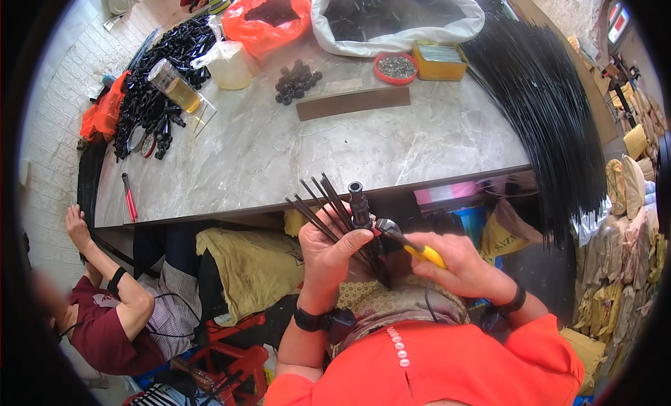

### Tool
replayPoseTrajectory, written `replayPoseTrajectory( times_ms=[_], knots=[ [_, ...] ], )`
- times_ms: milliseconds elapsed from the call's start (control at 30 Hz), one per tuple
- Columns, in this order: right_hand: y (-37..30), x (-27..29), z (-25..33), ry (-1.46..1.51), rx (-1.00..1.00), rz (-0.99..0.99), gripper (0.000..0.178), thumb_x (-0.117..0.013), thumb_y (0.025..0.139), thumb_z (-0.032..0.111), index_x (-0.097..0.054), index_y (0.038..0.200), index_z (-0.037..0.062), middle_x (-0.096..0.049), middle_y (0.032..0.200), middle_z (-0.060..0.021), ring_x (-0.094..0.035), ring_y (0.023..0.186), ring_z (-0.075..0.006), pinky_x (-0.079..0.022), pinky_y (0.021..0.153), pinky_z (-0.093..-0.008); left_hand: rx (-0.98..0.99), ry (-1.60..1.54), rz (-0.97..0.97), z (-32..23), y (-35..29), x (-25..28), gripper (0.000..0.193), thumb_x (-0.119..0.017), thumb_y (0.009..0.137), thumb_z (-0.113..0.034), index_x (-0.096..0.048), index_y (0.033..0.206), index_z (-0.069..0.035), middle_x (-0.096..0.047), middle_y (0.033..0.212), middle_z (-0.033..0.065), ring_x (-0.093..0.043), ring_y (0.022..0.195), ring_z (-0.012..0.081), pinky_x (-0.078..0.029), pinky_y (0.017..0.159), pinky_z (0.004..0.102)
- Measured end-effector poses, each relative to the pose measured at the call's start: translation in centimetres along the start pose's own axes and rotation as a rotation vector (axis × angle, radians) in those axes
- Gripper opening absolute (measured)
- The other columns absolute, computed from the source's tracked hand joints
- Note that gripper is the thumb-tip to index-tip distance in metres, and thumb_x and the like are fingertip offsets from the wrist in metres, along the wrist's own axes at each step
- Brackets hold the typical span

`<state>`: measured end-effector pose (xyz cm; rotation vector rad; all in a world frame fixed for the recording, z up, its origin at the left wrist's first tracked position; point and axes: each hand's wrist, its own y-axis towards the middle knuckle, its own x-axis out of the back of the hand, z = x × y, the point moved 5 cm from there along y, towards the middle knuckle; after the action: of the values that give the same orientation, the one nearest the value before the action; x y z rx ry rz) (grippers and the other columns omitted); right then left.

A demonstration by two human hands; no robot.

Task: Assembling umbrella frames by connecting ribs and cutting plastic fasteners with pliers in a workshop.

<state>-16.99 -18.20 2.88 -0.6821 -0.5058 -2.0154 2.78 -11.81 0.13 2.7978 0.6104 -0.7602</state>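
Note:
My left hand (326, 255) is closed round a bunch of thin black rods (305, 211) that fan out above the fingers. A black tubular fitting (359, 204) with a round open end stands upright between its thumb and fingers. In my right hand (458, 265) is a pair of pliers with yellow handles (428, 255). The pliers' dark head lies against or right beside the fitting's lower part; whether the jaws grip it I cannot tell. Both hands are over my lap, just in front of the table's near edge.
On the grey table (244, 161) lie a brown strip (353, 103), a red bowl of small metal pieces (396, 68), a pile of black fittings (168, 77), and red-handled pliers (130, 198). Long black rods (538, 98) drape over the right side. A co-worker's hand (78, 226) touches the left edge.

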Motion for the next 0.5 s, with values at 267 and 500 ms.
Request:
replayPoseTrajectory(
  times_ms=[267, 500],
  knots=[
    [0.6, 0.9, 0.6, -0.098, 0.011, 0.027, 0.057, -0.071, 0.087, 0.020, -0.047, 0.138, 0.0067, -0.060, 0.100, -0.0131, -0.062, 0.083, -0.0335, -0.051, 0.067, -0.0387, -0.002, -0.021, 0.026, -0.6, -0.6, -0.5, 0.028, -0.074, 0.080, 0.006, -0.062, 0.106, 0.006, -0.071, 0.098, 0.0160, -0.071, 0.087, 0.0214, -0.058, 0.081, 0.0344],
    [0.7, 1.6, 1.0, -0.254, 0.095, -0.029, 0.060, -0.071, 0.085, 0.016, -0.047, 0.138, 0.0033, -0.058, 0.108, -0.0151, -0.062, 0.092, -0.0325, -0.053, 0.073, -0.0391, -0.002, -0.011, 0.037, -0.6, -1.0, -0.7, 0.028, -0.074, 0.081, 0.005, -0.063, 0.107, 0.006, -0.071, 0.102, 0.0170, -0.070, 0.087, 0.0189, -0.058, 0.081, 0.0327]
  ],
)
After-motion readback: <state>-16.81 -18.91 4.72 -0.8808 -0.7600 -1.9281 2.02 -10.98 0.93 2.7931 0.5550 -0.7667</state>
